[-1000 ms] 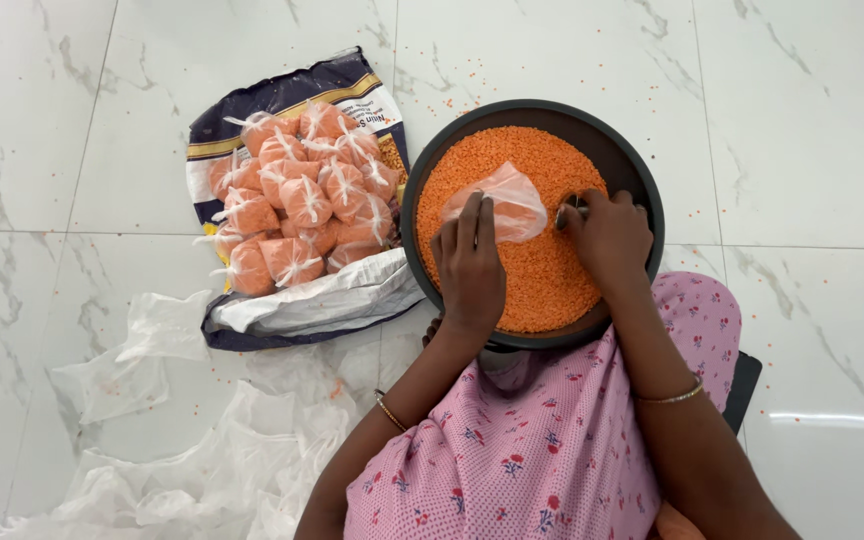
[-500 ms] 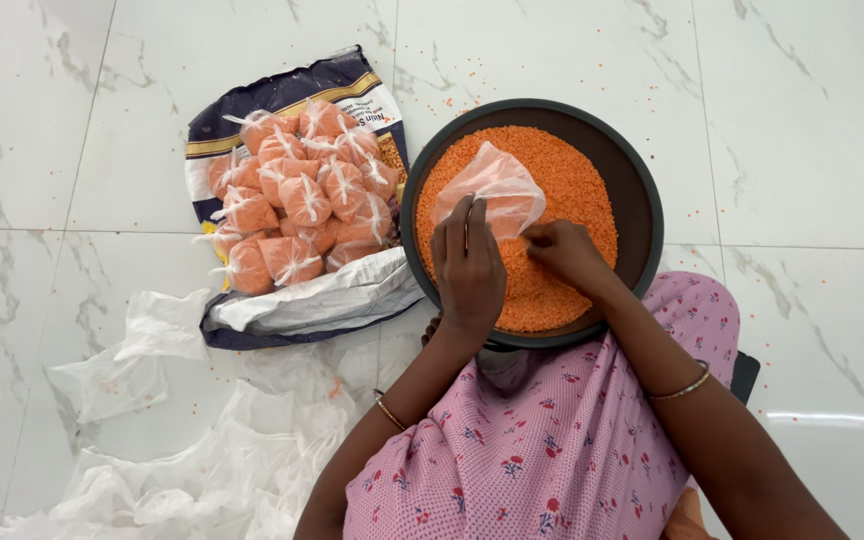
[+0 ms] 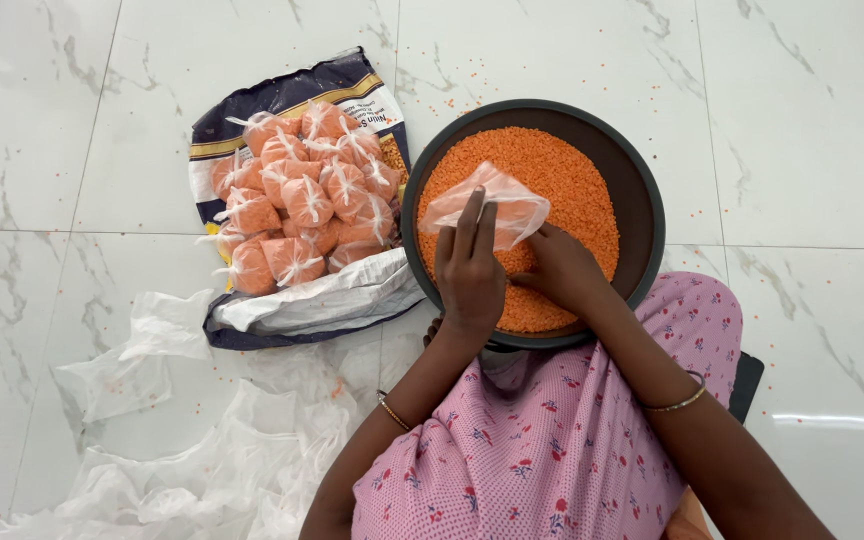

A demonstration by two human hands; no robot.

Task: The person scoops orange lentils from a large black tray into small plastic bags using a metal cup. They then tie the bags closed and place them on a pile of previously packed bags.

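A dark round bowl (image 3: 642, 190) full of orange lentils (image 3: 552, 165) sits on the floor in front of me. My left hand (image 3: 468, 270) holds a small clear plastic bag (image 3: 497, 200) by its edge over the lentils. My right hand (image 3: 564, 270) is cupped at the bag's mouth, fingers against the plastic, low over the lentils. Whether lentils lie in that hand is hidden.
Left of the bowl, a flattened dark sack (image 3: 297, 300) carries a heap of several tied lentil packets (image 3: 297, 195). Loose empty plastic bags (image 3: 212, 460) lie on the white marble floor (image 3: 792, 120) at lower left. Stray lentils are scattered about. My pink flowered lap (image 3: 552, 440) fills the bottom.
My right hand moved from the bowl's right side leftward to the bag's mouth. The left hand kept hold of the bag and lifted it slightly.
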